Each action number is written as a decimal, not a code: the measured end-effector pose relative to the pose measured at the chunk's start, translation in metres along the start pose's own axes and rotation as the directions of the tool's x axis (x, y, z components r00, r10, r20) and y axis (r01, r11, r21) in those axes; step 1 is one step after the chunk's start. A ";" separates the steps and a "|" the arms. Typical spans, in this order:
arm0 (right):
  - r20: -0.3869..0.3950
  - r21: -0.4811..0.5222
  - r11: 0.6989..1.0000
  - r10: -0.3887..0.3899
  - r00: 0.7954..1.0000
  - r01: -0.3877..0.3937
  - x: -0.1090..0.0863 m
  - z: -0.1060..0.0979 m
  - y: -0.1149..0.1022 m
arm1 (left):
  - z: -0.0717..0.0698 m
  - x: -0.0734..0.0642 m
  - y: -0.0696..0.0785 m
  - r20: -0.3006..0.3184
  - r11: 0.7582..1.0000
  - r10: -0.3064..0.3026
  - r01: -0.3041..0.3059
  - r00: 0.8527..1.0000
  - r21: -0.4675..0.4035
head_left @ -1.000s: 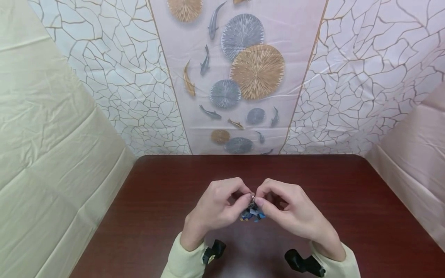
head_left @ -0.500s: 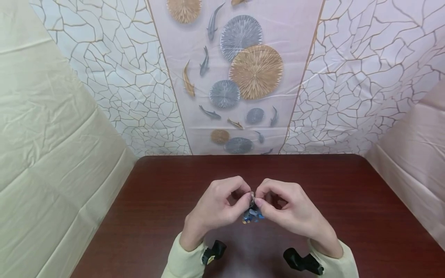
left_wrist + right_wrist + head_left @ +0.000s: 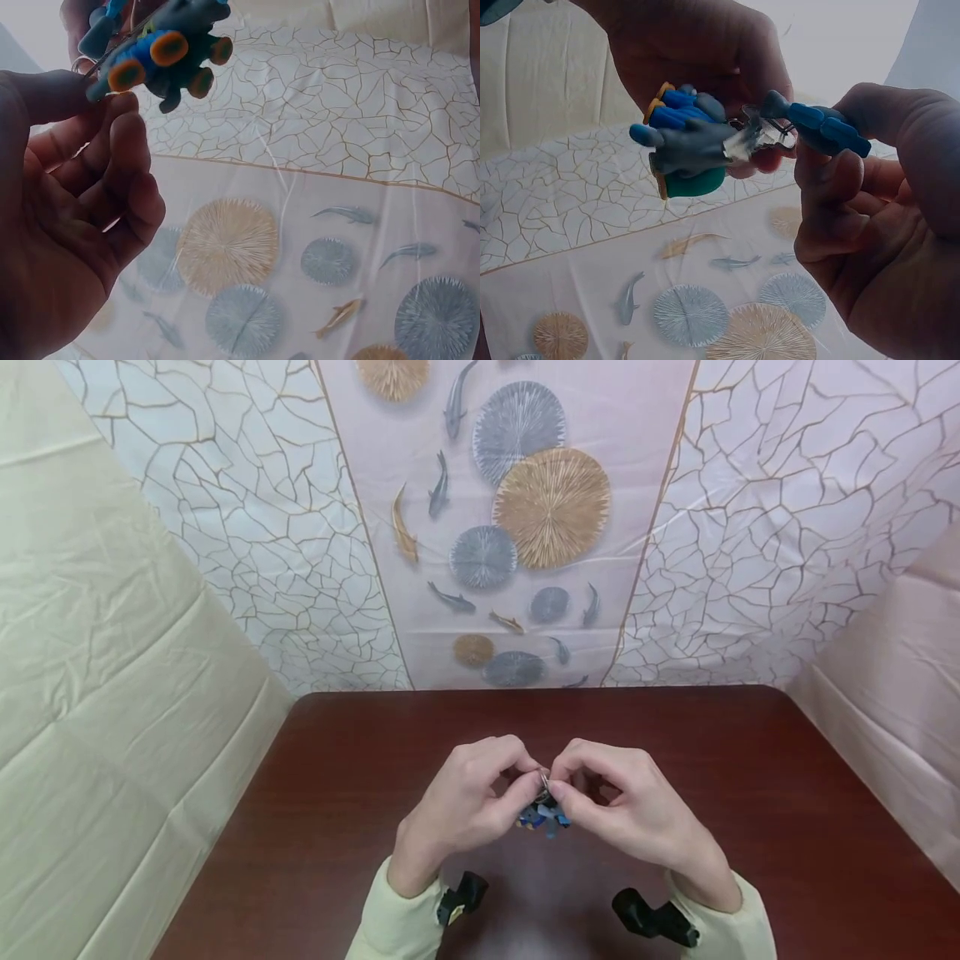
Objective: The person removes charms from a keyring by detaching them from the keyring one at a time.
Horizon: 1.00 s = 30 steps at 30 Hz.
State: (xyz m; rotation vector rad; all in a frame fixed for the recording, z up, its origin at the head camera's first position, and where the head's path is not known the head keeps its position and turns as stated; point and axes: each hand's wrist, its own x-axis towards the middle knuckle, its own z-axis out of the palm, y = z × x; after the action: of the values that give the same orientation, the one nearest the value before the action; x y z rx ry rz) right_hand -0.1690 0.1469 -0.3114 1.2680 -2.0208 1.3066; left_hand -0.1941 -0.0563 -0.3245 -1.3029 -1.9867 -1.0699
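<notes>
Above the desk (image 3: 337, 827), a metal ring (image 3: 545, 782) is pinched between the thumb and finger of the left hand (image 3: 472, 797) and, just beside them, of the right hand (image 3: 633, 806); small blue-and-grey figures (image 3: 543, 817), some orange-footed, are suspended beneath it, between the two hands.

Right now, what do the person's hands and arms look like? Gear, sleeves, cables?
Left hand and right hand: bare, no gloves. Left sleeve and right sleeve: plain, pale cream-yellow. Left wrist device and right wrist device: black, rounded ends; the left has a small pale patch. No cables visible.
</notes>
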 end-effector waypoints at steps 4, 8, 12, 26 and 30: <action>0.007 -0.009 1.000 0.019 1.000 -0.019 0.000 0.001 -0.001 | -0.001 0.000 0.000 0.007 0.999 -0.050 0.050 0.999 -0.005; 0.013 -0.010 1.000 0.029 1.000 -0.029 0.000 0.002 0.000 | 0.000 -0.001 0.000 0.010 0.996 -0.083 0.083 0.996 -0.017; -0.002 -0.009 1.000 0.009 1.000 -0.009 0.001 0.003 0.001 | -0.001 0.000 0.000 0.024 0.994 -0.100 0.101 0.995 -0.035; -0.018 -0.003 0.999 -0.040 0.999 0.040 0.002 0.003 0.002 | -0.005 0.000 0.000 0.001 1.000 -0.004 0.004 1.000 -0.013; -0.008 -0.006 1.000 -0.026 1.000 0.026 0.002 0.003 0.001 | -0.005 -0.001 0.001 0.002 0.999 -0.026 0.026 1.000 0.030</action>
State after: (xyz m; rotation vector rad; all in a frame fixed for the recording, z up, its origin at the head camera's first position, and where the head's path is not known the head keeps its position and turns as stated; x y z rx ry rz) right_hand -0.1705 0.1432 -0.3118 1.2804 -1.9949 1.2914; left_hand -0.1925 -0.0601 -0.3220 -1.2664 -2.0195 -1.0466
